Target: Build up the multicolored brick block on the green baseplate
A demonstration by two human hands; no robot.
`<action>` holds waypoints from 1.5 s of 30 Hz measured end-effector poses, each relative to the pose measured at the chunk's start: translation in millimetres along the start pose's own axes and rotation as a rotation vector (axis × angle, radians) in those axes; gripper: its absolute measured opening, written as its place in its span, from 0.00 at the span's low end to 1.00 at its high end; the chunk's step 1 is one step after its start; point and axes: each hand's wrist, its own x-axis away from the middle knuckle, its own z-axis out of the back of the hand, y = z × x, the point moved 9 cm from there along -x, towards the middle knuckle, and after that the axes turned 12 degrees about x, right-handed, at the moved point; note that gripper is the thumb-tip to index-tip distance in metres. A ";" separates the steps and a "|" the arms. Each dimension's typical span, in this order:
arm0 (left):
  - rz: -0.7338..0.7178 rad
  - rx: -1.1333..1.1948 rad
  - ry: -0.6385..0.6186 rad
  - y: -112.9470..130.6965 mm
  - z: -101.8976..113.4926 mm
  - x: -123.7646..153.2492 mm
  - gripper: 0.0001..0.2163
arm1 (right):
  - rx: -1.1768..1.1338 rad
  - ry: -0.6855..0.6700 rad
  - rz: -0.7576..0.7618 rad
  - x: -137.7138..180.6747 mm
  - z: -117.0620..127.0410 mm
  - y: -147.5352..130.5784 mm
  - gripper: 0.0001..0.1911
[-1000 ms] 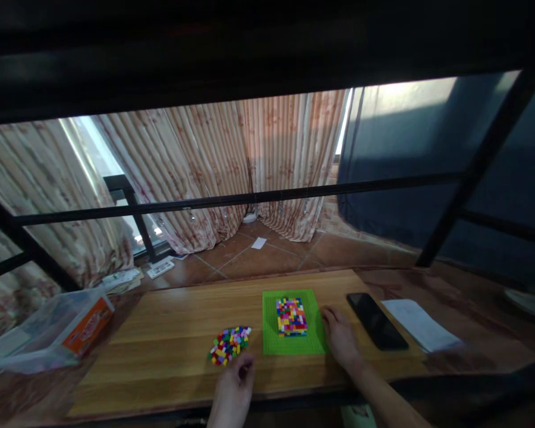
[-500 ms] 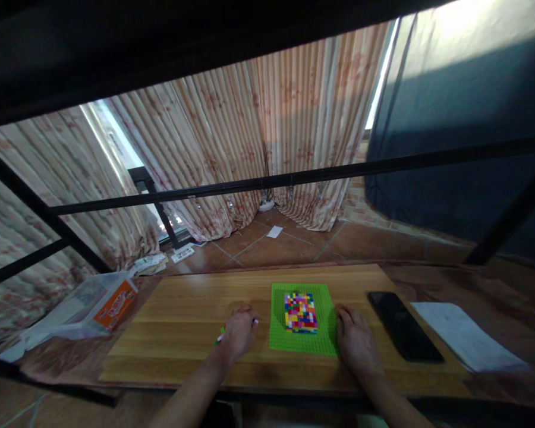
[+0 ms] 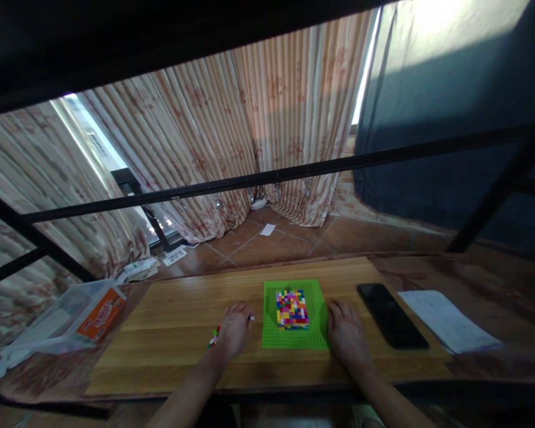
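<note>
On the wooden board, a green studded baseplate (image 3: 316, 336) carries a block of small multicoloured toy bricks (image 3: 292, 309). My left hand (image 3: 235, 330) is left of the baseplate, fingers closed in a pinch. A tiny whitish brick (image 3: 251, 318) shows at its fingertips. Several loose bricks (image 3: 214, 336), in red, green and white, lie just behind that hand and are partly covered by it. My right hand (image 3: 348, 333) rests palm down at the baseplate's right edge, its fingers laid out and slightly bent, with nothing seen in them.
A black phone (image 3: 392, 315) lies on the board's right side, beside white paper (image 3: 448, 321). A clear plastic box (image 3: 71, 318) with an orange label stands at the left. A black metal bar (image 3: 232, 184) crosses in front of the curtains (image 3: 196, 131).
The view has shifted slightly, so everything sits a little further left. Slightly more of the loose bricks shows beside my left hand. My right hand stays by the baseplate's edge.
</note>
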 end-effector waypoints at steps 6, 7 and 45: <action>-0.012 0.090 0.010 0.7 0.4 -2.4 0.07 | -0.019 0.009 -0.019 -0.2 -2.0 2.6 0.16; -0.011 0.098 0.016 0.5 0.7 -2.6 0.07 | -0.021 0.011 -0.022 -0.1 -1.7 2.9 0.16; 0.025 0.006 -0.014 -15.0 -0.8 6.2 0.08 | 0.061 -0.013 0.001 1.5 1.8 1.2 0.16</action>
